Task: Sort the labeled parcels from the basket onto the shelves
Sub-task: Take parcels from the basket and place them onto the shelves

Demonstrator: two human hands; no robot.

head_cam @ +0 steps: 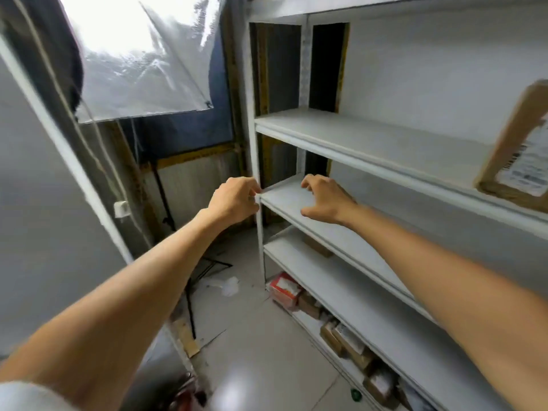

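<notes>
The labelled brown parcel (516,149) stood on the upper shelf (370,137), at three o'clock in your view, with its white label facing you. More parcels sat lower down. A small brown box (317,247) was on the shelf below your hands. At five o'clock a row of brown parcels (350,342) ran along the bottom shelf, with a red-and-white box (286,289) at the row's left end.

Your right grip (323,200) hung over the left end of the middle shelf (284,209), fingers spread and loosely bent, holding nothing. I could not tell whether the fingertips touched the board. Your left grip (234,200) was at nine o'clock of the right one, just beside the white front upright (260,247). Its fingers were curled, with the tips at the shelf's front corner, and I could not tell whether they pinched the edge or only touched it.

A clear plastic sheet (142,60) hung at eleven o'clock, lit from behind. A black stand (189,292) stood on the pale tiled floor (252,351) at seven o'clock of the shelves.
</notes>
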